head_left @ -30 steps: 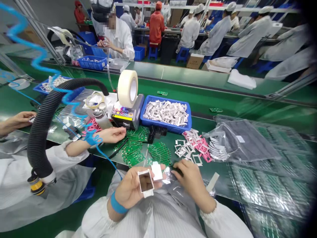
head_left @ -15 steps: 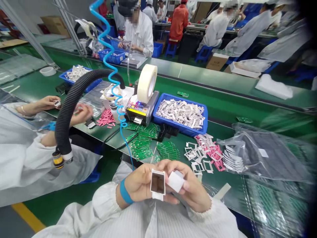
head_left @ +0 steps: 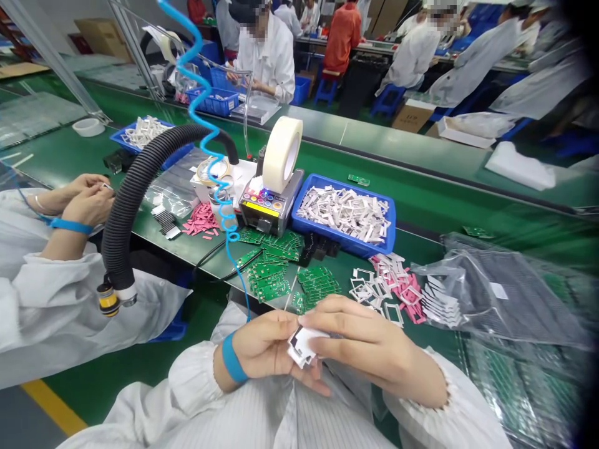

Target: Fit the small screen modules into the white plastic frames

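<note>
Low in front of my body, a small display screen in a white frame (head_left: 306,344) sits between both hands. Its white face and a dark edge strip show; my fingers cover the rest. My left hand (head_left: 262,346), with a blue band at the wrist, grips it from the left, the thumb at its upper edge. Over it from the right reaches my right hand (head_left: 367,343), fingers bent and pressed to the white face. Whether the white square seen earlier is now a separate layer on the screen, I cannot tell.
Beyond my hands lie green circuit boards (head_left: 318,284), loose white frames (head_left: 369,287) and pink strips (head_left: 410,299). A blue bin of white frames (head_left: 392,234) stands beside a tape dispenser (head_left: 264,212). A black hose (head_left: 116,231) arches at left, near a co-worker's hands (head_left: 91,199).
My right hand has come over the screen with the white square, now lost among the fingers. The screen has turned from its dark face to a tilted white one. The co-worker's hands have drawn together.
</note>
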`<act>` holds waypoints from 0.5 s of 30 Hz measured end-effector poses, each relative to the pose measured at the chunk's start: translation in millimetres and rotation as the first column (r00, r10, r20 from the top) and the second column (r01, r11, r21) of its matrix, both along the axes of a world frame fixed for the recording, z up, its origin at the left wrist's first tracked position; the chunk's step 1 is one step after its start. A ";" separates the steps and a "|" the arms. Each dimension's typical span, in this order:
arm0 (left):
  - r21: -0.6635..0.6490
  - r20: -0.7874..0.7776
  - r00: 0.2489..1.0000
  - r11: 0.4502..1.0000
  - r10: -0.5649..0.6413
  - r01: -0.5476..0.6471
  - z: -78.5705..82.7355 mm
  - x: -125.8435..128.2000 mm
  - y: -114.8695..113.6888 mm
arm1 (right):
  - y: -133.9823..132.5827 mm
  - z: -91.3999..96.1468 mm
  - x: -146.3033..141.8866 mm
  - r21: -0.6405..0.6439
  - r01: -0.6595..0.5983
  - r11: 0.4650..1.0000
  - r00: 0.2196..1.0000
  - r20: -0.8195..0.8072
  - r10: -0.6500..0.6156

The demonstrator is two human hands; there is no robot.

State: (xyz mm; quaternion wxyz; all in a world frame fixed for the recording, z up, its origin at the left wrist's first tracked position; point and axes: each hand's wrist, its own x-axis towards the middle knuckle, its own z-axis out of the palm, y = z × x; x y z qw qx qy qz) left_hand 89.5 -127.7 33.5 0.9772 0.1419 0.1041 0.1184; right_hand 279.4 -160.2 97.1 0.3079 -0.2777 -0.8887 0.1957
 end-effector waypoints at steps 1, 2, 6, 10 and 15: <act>0.008 -0.007 1.000 1.000 -0.004 0.004 0.6 0.6 -0.3 | 0.4 -2.3 -0.4 0.002 -0.006 1.000 1.000 -0.009 0.006; 0.018 -0.023 1.000 1.000 -0.008 0.008 1.1 1.1 -0.8 | 0.6 -4.2 -0.9 0.003 -0.007 1.000 1.000 -0.022 0.007; 0.061 -0.095 0.995 0.998 -0.021 0.026 0.7 1.7 -4.8 | -2.6 -4.4 -6.2 0.015 -0.005 1.000 1.000 0.022 0.005; 0.086 -0.140 0.987 0.994 0.078 -0.066 -5.7 0.9 -9.3 | -16.7 -2.2 -6.2 0.078 0.054 0.995 0.981 0.182 -0.068; 0.061 -0.086 0.995 0.997 0.058 -0.052 -13.7 1.4 -9.8 | -37.5 -35.5 54.5 -0.088 0.685 0.724 0.729 0.074 -0.681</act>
